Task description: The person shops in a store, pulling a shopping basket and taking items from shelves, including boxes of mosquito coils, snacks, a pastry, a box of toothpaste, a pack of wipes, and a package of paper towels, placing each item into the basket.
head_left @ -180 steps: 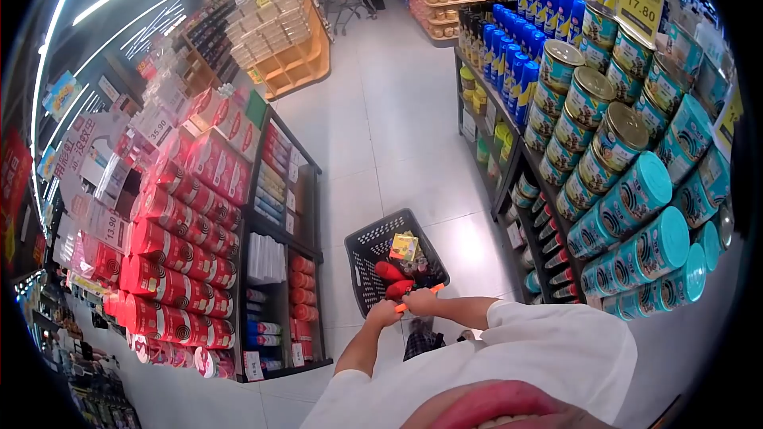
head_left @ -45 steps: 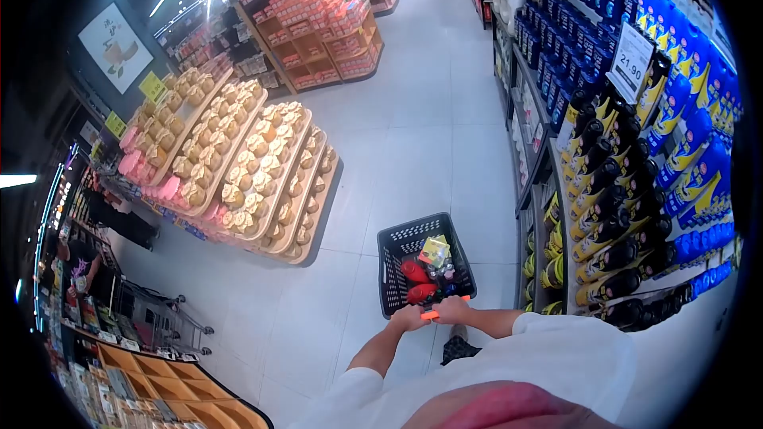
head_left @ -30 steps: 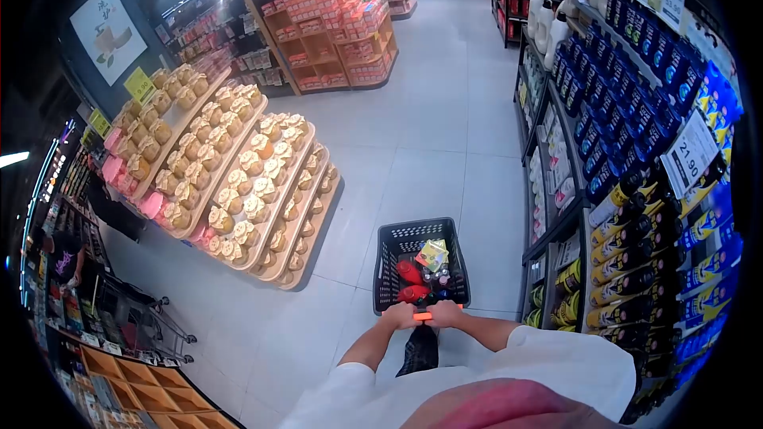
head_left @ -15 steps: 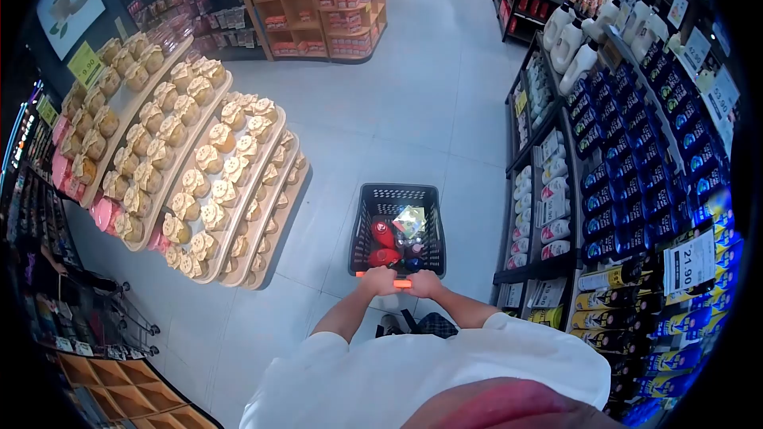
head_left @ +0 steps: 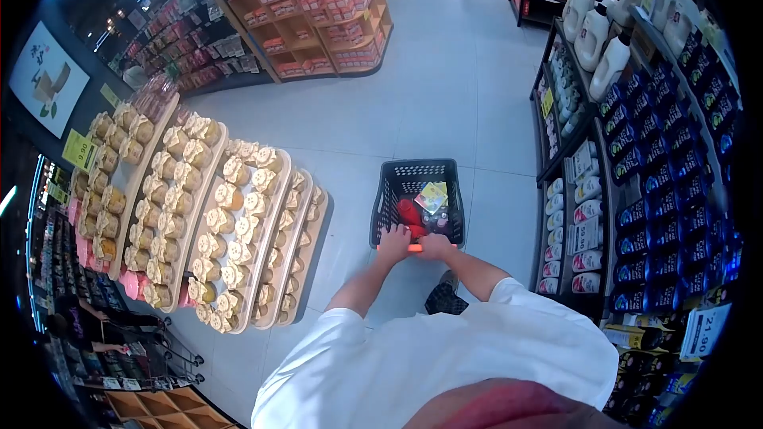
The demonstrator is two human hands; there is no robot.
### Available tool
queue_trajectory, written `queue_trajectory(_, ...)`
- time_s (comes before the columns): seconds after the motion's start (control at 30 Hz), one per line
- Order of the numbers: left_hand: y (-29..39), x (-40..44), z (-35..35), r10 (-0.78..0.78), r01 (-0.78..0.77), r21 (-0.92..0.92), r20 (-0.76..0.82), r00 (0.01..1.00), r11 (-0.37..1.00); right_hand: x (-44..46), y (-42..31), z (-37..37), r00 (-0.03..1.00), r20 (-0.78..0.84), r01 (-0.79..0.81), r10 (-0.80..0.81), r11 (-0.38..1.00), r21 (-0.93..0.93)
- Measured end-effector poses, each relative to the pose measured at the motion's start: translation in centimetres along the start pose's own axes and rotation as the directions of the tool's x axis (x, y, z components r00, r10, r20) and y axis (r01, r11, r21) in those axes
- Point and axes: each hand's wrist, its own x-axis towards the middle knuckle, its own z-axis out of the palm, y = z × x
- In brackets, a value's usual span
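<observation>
A dark grey shopping cart with a perforated basket stands in front of me on the pale floor. Its orange handle runs along the near side. My left hand is on the left part of this handle, its fingers reaching forward over the bar. My right hand is closed round the handle's right part. Inside the basket lie a red bottle, partly hidden by my left hand, and a flat yellow-green and white pack. Small dark items beside them are too small to name.
On the left, a tiered display carries many cloth-topped jars. Shelves at right hold blue packs and white jugs. A wooden shelf with orange boxes stands ahead. Another person is beside a trolley at lower left.
The cart and my hands have moved forward along the aisle, with shelves shifting in view. My left fingers now stretch further over the handle. More of the person at lower left shows.
</observation>
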Motion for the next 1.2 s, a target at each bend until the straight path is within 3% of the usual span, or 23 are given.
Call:
queue_trajectory(0.03,-0.2,1.7,-4.9,0.002,-0.005,0.033,0.088,0.996,0.999,2.0,1.6,-0.8,0.995,-0.006,0.100,-0.100,0.994,0.031)
queue_trajectory(0.07,-0.8,3.9,-7.7,-0.046,0.049,-0.055,0.048,0.998,0.997,1.3,0.9,-5.8,0.991,-0.101,0.097,-0.087,0.990,0.101)
queue_trajectory(0.1,-2.1,6.0,-12.7,-0.003,-0.016,-0.283,-0.067,0.998,0.959,1.6,1.4,-10.5,0.963,-0.190,0.220,-0.189,0.962,0.160)
queue_trajectory(0.13,-3.5,7.8,-18.7,-0.010,-0.135,-0.426,-0.320,0.947,0.895,2.5,2.2,-15.0,0.945,-0.287,0.234,-0.157,0.938,0.255)
queue_trajectory(0.17,-4.8,8.9,-26.0,0.008,-0.340,-0.397,-0.640,0.768,0.852,1.4,2.1,-20.4,0.700,-0.675,0.447,-0.233,0.880,0.159)
queue_trajectory(0.2,-5.1,7.1,-36.1,-0.077,-0.334,-0.485,-0.650,0.756,0.808,-0.9,0.7,-28.1,0.562,-0.791,0.512,-0.242,0.853,0.103)
queue_trajectory(0.23,-5.2,4.5,-44.2,-0.119,-0.473,-0.500,-0.768,0.630,0.725,-5.1,-1.6,-35.6,0.415,-0.881,0.517,-0.228,0.856,0.022)
queue_trajectory(0.27,-5.3,2.5,-49.5,-0.104,-0.663,-0.344,-0.922,0.374,0.665,-10.0,-4.0,-42.1,0.149,-0.947,0.525,-0.283,0.834,-0.167)
queue_trajectory(0.3,-5.0,-0.5,-53.6,-0.074,-0.753,-0.215,-0.973,0.217,0.622,-14.7,-6.0,-46.7,-0.073,-0.956,0.550,-0.283,0.788,-0.276)
queue_trajectory(0.37,-5.3,-5.0,-60.8,0.366,-0.833,0.157,-0.929,0.058,0.530,-21.0,-9.5,-51.8,-0.429,-0.756,0.444,-0.494,0.614,-0.653)
queue_trajectory(0.43,-5.5,-6.5,-63.6,0.680,-0.792,0.440,-0.732,-0.042,0.424,-23.6,-13.4,-54.1,-0.571,-0.468,0.290,-0.674,0.368,-0.884)
queue_trajectory(0.53,-8.3,-5.1,-64.6,0.814,-0.737,0.570,-0.579,-0.047,0.363,-21.7,-17.0,-55.9,-0.546,-0.318,0.257,-0.775,0.207,-0.944)
queue_trajectory(0.77,-19.6,1.7,-65.7,0.831,-0.563,0.656,-0.545,0.108,0.503,-12.4,-18.1,-59.9,-0.270,-0.392,0.295,-0.879,0.313,-0.903)
queue_trajectory(0.9,-25.2,5.8,-65.0,0.822,-0.541,0.654,-0.554,0.131,0.528,-6.4,-17.9,-61.2,-0.199,-0.407,0.321,-0.892,0.333,-0.887)
queue_trajectory(1.07,-29.8,10.4,-63.0,0.824,-0.569,0.667,-0.565,0.035,0.482,-0.8,-17.7,-62.3,-0.199,-0.376,0.373,-0.905,0.285,-0.883)
queue_trajectory(1.2,-32.3,12.3,-62.8,0.720,-0.547,0.681,-0.668,-0.190,0.488,1.1,-17.8,-63.9,-0.284,-0.395,0.412,-0.874,0.260,-0.873)
